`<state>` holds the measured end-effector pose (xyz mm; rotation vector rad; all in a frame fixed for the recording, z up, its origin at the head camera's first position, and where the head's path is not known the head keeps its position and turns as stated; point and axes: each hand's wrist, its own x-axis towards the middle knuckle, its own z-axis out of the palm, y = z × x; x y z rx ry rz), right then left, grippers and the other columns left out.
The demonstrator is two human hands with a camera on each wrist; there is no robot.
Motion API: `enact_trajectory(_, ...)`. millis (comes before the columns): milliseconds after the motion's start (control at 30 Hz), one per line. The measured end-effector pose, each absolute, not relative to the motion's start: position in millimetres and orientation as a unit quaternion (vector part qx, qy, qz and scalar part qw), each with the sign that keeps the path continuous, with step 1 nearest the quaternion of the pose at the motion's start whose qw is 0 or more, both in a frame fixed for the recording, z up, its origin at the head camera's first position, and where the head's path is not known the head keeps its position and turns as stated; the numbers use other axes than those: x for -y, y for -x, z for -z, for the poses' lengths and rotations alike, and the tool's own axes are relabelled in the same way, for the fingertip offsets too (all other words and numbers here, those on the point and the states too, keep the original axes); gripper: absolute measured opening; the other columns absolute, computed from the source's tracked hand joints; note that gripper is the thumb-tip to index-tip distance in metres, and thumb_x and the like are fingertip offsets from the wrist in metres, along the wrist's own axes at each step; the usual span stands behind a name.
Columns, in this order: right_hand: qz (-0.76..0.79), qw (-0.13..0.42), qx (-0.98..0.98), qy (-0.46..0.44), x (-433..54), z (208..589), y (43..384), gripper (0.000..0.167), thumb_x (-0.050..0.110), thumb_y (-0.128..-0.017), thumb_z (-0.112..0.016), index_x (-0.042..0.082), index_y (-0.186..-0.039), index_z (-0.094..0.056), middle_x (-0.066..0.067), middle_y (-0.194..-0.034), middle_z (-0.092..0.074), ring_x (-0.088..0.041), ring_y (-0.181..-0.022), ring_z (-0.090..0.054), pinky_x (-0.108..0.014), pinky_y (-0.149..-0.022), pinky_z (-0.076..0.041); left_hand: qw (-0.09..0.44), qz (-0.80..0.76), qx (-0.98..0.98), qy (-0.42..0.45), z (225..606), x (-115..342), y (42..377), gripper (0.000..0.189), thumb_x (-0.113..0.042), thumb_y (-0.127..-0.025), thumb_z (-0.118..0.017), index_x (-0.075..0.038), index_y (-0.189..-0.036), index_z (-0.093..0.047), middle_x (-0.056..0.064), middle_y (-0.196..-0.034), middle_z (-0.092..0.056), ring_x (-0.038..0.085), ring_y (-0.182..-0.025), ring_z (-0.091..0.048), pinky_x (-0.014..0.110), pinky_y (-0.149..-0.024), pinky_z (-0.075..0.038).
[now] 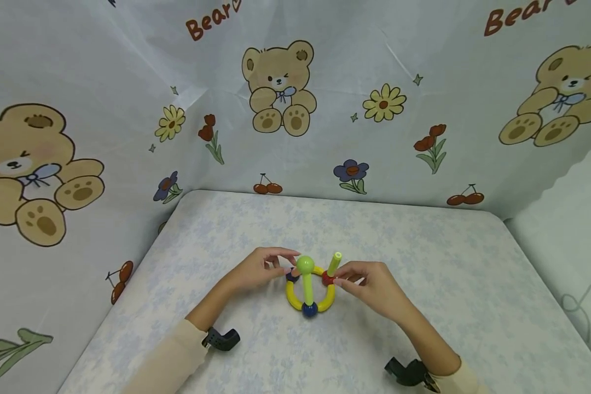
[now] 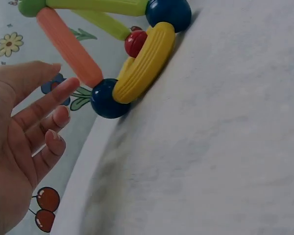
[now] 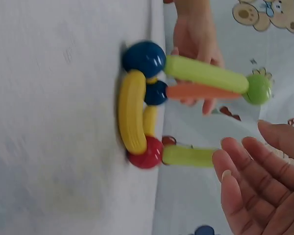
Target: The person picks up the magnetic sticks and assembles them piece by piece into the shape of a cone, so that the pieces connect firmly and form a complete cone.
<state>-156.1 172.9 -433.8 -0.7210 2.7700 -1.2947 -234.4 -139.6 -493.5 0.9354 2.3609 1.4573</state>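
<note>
A toy frame of rods and balls stands on the table, its base a ring of curved yellow rods (image 1: 293,298). Around the ring sit a front blue ball (image 1: 310,310), a left blue ball (image 2: 110,98) and a red ball (image 3: 146,152). A lime rod (image 1: 308,290) and an orange rod (image 2: 70,47) rise to one green ball (image 1: 305,265). From the red ball a second lime rod (image 1: 334,264) stands with its top end free. My left hand (image 1: 263,268) is beside the left blue ball, fingers loosely bent. My right hand (image 1: 374,284), fingers relaxed, is beside the second lime rod.
The table (image 1: 216,230) has a pale floral cover. Behind it and to the left hangs a cloth (image 1: 325,158) printed with bears and flowers. Each wrist wears a black camera mount, the left mount (image 1: 221,339) and the right mount (image 1: 407,372). A thin cord (image 1: 576,306) hangs at the right.
</note>
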Motion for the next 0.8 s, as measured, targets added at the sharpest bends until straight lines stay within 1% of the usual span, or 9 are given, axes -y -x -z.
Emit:
enact_trajectory(100, 0.387, -0.028, -0.898, 0.207, -186, 426, 161, 0.008, 0.022, -0.091, -0.079, 0.015, -0.095, -0.078, 0.011, -0.087, -0.074, -0.008, -0.079, -0.068, -0.026, -0.066, -0.057, 0.062, -0.491, -0.811, -0.311, 480, 141, 231, 0.033, -0.018, -0.101, -0.066, -0.021, -0.134, -0.068, -0.008, -0.113, -0.072, 0.014, -0.089, -0.065, 0.029, -0.069, -0.051)
enact_trajectory(167, 0.366, -0.036, -0.909, 0.198, -193, 422, 165, 0.010, 0.020, -0.089, -0.081, 0.013, -0.095, -0.077, 0.010, -0.085, -0.073, -0.009, -0.078, -0.068, -0.026, -0.067, -0.056, 0.027, -0.504, -0.811, -0.296, 472, 138, 225, 0.029, -0.020, -0.101, -0.067, -0.022, -0.130, -0.070, -0.009, -0.111, -0.073, 0.014, -0.096, -0.065, 0.031, -0.073, -0.052)
enact_trajectory(267, 0.352, -0.034, -0.915, 0.195, -199, 418, 172, 0.018, 0.016, -0.087, -0.083, 0.009, -0.103, -0.076, 0.003, -0.089, -0.074, -0.013, -0.079, -0.069, -0.027, -0.067, -0.057, -0.023, -0.535, -0.796, -0.283, 466, 130, 214, 0.027, -0.018, -0.097, -0.072, -0.021, -0.124, -0.073, -0.006, -0.112, -0.073, 0.020, -0.100, -0.065, 0.035, -0.079, -0.055)
enact_trajectory(400, 0.364, -0.016, -0.908, 0.206, -197, 419, 183, 0.034, 0.016, -0.086, -0.083, 0.005, -0.116, -0.073, -0.007, -0.102, -0.075, -0.018, -0.082, -0.071, -0.028, -0.067, -0.058, -0.073, -0.565, -0.766, -0.297, 468, 119, 206, 0.036, -0.003, -0.087, -0.080, -0.010, -0.121, -0.073, 0.005, -0.116, -0.072, 0.028, -0.105, -0.064, 0.041, -0.086, -0.054)
enact_trajectory(467, 0.374, -0.003, -0.902, 0.214, -194, 422, 188, 0.036, 0.017, -0.086, -0.083, 0.005, -0.119, -0.073, -0.009, -0.106, -0.074, -0.019, -0.084, -0.071, -0.029, -0.067, -0.059, -0.086, -0.573, -0.755, -0.306, 471, 114, 203, 0.038, 0.005, -0.082, -0.081, -0.003, -0.118, -0.073, 0.011, -0.116, -0.072, 0.030, -0.108, -0.063, 0.040, -0.087, -0.053)
enact_trajectory(533, 0.383, 0.010, -0.898, 0.216, -190, 424, 191, 0.036, 0.017, -0.086, -0.083, 0.006, -0.118, -0.073, -0.009, -0.108, -0.074, -0.019, -0.084, -0.071, -0.029, -0.068, -0.059, -0.091, -0.579, -0.747, -0.313, 467, 110, 198, 0.037, 0.008, -0.080, -0.082, 0.000, -0.115, -0.073, 0.014, -0.114, -0.071, 0.029, -0.108, -0.063, 0.035, -0.087, -0.053)
enact_trajectory(633, 0.390, 0.018, -0.895, 0.214, -185, 426, 195, 0.032, 0.015, -0.086, -0.083, 0.006, -0.116, -0.075, -0.009, -0.107, -0.074, -0.019, -0.084, -0.072, -0.031, -0.069, -0.059, -0.096, -0.587, -0.738, -0.320, 457, 104, 190, 0.033, 0.009, -0.078, -0.082, 0.003, -0.110, -0.074, 0.017, -0.109, -0.071, 0.029, -0.105, -0.064, 0.032, -0.085, -0.053)
enact_trajectory(667, 0.391, 0.018, -0.895, 0.212, -184, 427, 196, 0.030, 0.014, -0.086, -0.082, 0.007, -0.115, -0.076, -0.009, -0.107, -0.074, -0.018, -0.085, -0.072, -0.032, -0.070, -0.060, -0.098, -0.589, -0.735, -0.321, 454, 103, 188, 0.032, 0.008, -0.079, -0.082, 0.003, -0.109, -0.075, 0.017, -0.109, -0.071, 0.028, -0.103, -0.064, 0.032, -0.085, -0.053)
enact_trajectory(800, 0.404, 0.013, -0.891, 0.208, -179, 431, 198, 0.025, 0.011, -0.087, -0.081, 0.007, -0.111, -0.078, -0.008, -0.107, -0.074, -0.018, -0.086, -0.072, -0.033, -0.071, -0.060, -0.098, -0.588, -0.742, -0.307, 454, 99, 184, 0.031, 0.003, -0.080, -0.083, 0.001, -0.110, -0.075, 0.014, -0.107, -0.073, 0.025, -0.103, -0.063, 0.041, -0.084, -0.055)
